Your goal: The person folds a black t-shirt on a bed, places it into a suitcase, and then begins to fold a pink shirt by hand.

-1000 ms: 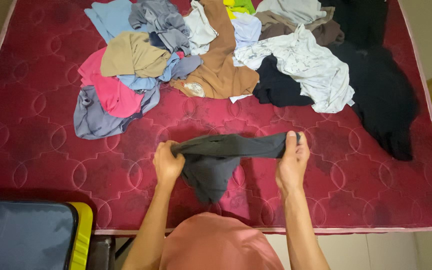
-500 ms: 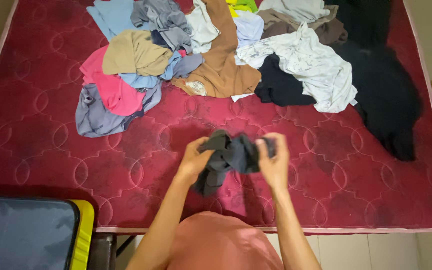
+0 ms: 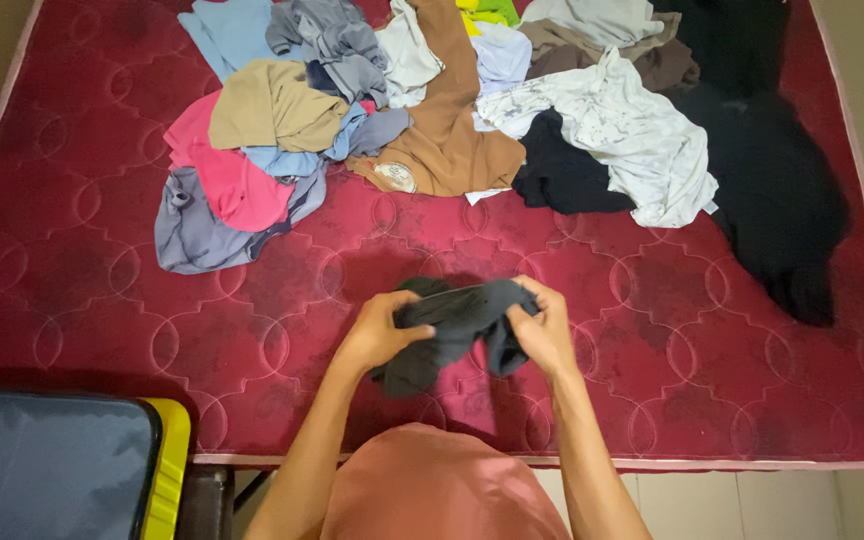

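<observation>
Both my hands grip a small dark grey garment [image 3: 457, 325] just above the near part of a red quilted mattress [image 3: 82, 300]. My left hand [image 3: 380, 333] pinches its left side, and my right hand [image 3: 544, 328] clutches its right side. The cloth is bunched and folded between them, with a loose end hanging down below my left hand. My hands are close together, a palm's width apart.
A heap of mixed clothes lies across the far half of the mattress: a pink top [image 3: 232, 180], a brown shirt [image 3: 447, 140], a white shirt [image 3: 622, 135], a black garment [image 3: 782, 200]. A dark suitcase with a yellow edge [image 3: 62, 470] stands at the near left.
A second ago my hands held the dark garment stretched wide. They have since come together, folding and bunching the cloth between them.
</observation>
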